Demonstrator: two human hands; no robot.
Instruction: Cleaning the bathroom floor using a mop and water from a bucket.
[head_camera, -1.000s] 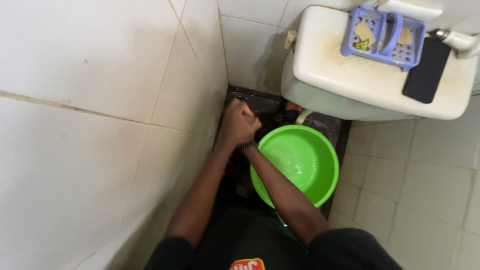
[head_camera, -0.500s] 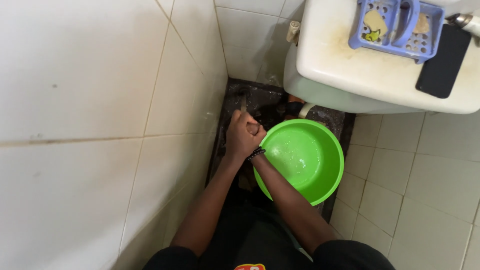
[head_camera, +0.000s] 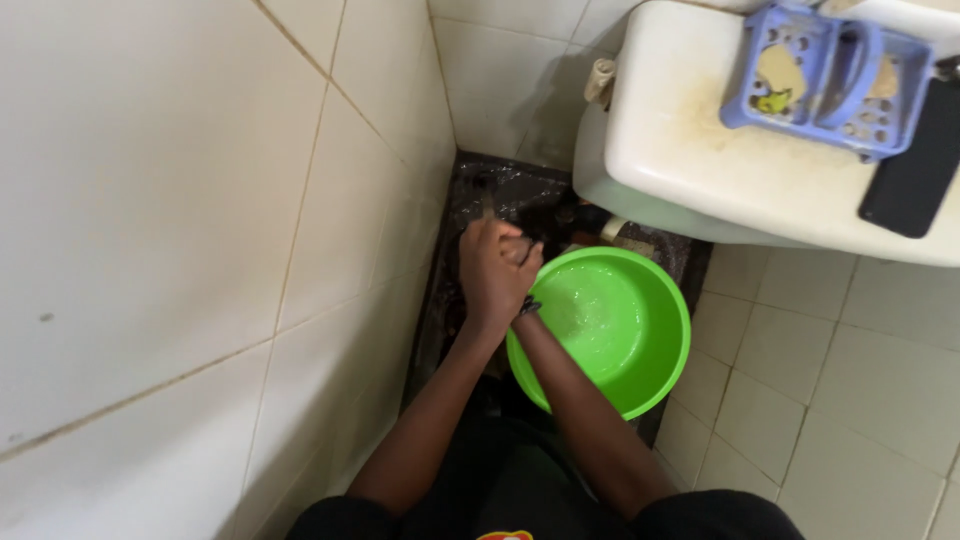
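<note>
Hands (head_camera: 497, 268) clasp together, wedged between tiled wall (head_camera: 200, 200) and green basin (head_camera: 655, 370) rim.

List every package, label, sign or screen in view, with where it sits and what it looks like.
Phone: flat black rectangle with a dark, blank screen, lying on the right end of the white cistern lid, beside the blue soap basket.
Printed patch: red and yellow, on the person's dark shirt at the bottom edge, mostly cut off.
No packages or signs show.

green basin (head_camera: 610, 330) | round, upright, wet inside | dark floor, beside hands
</note>
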